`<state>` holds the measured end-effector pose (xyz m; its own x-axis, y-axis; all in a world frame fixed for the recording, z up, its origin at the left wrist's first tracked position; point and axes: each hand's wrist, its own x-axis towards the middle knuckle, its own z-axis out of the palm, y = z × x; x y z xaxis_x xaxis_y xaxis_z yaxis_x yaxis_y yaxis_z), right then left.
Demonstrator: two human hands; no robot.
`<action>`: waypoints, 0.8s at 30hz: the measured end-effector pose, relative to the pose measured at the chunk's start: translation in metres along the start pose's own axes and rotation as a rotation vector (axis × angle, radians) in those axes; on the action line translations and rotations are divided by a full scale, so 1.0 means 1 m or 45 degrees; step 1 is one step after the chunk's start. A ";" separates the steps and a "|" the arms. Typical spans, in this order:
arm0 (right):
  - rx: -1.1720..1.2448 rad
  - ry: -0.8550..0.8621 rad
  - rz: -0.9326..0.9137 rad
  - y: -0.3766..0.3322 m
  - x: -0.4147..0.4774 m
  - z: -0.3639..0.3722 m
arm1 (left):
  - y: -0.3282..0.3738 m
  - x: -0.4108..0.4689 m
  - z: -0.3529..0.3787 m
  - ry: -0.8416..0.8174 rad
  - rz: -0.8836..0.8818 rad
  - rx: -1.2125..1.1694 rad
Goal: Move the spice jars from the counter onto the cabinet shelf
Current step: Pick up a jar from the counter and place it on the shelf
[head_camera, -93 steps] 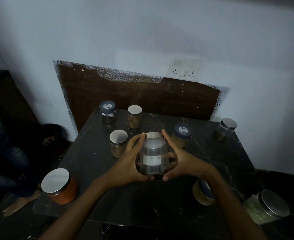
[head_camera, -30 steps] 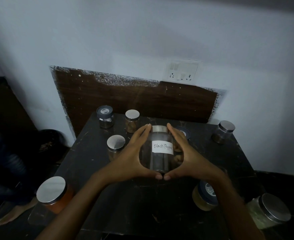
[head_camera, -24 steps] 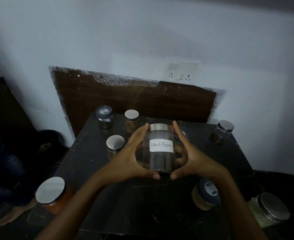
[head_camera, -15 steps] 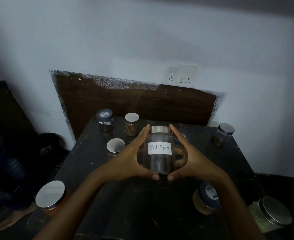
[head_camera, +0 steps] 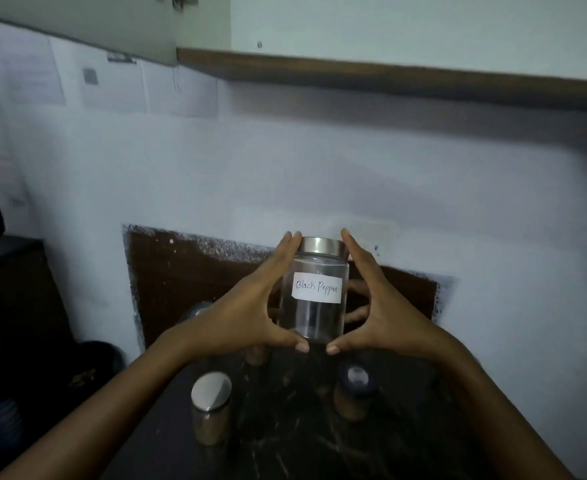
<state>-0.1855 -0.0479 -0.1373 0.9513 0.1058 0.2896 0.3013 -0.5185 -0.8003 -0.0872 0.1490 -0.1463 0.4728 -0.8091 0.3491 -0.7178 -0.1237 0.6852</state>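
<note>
A clear glass jar [head_camera: 314,320] with a steel lid and a white label reading "Black Pepper" is held upright in the air above the dark counter [head_camera: 285,445]. My left hand [head_camera: 247,313] grips its left side and my right hand [head_camera: 385,317] grips its right side, with both thumbs under its base. High on the wall runs the brown edge of the cabinet shelf [head_camera: 389,72]. On the counter below stand a steel-lidded spice jar [head_camera: 211,407] and a dark-lidded spice jar [head_camera: 353,389].
A brown panel [head_camera: 181,282] backs the counter against the white wall. Another jar [head_camera: 195,311] shows partly behind my left wrist. Papers [head_camera: 112,84] hang on the wall at upper left. Dark furniture [head_camera: 15,306] stands to the left.
Both hands have lifted the Black Pepper jar higher above the counter. The view has tilted up, so the shelf edge now shows and the front jars are out of sight.
</note>
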 end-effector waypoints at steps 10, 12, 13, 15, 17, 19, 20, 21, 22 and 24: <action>-0.298 0.036 -0.390 -0.049 0.081 -0.097 | 0.051 0.082 -0.059 0.331 0.158 0.119; -0.335 0.040 -0.455 -0.059 0.097 -0.107 | 0.056 0.094 -0.073 0.397 0.201 0.175; -0.353 0.048 -0.478 -0.064 0.104 -0.110 | 0.058 0.099 -0.080 0.424 0.219 0.196; -0.394 0.074 -0.543 -0.076 0.123 -0.116 | 0.059 0.109 -0.099 0.483 0.267 0.249; -0.437 0.103 -0.595 -0.087 0.143 -0.120 | 0.058 0.119 -0.120 0.540 0.322 0.306; -0.476 0.147 -0.628 -0.098 0.162 -0.123 | 0.058 0.127 -0.138 0.600 0.378 0.344; -0.490 0.187 -0.658 -0.103 0.174 -0.125 | 0.056 0.131 -0.147 0.643 0.413 0.367; -0.494 0.228 -0.684 -0.110 0.186 -0.126 | 0.054 0.135 -0.157 0.695 0.447 0.392; -0.490 0.264 -0.699 -0.118 0.199 -0.127 | 0.051 0.140 -0.168 0.756 0.480 0.420; -0.464 0.323 -0.711 -0.133 0.223 -0.130 | 0.044 0.151 -0.187 0.894 0.521 0.462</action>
<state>-0.0217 -0.0651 0.1020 0.6034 0.2604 0.7537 0.6557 -0.7000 -0.2830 0.0482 0.1287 0.0564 0.2623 -0.3057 0.9153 -0.9606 -0.1729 0.2176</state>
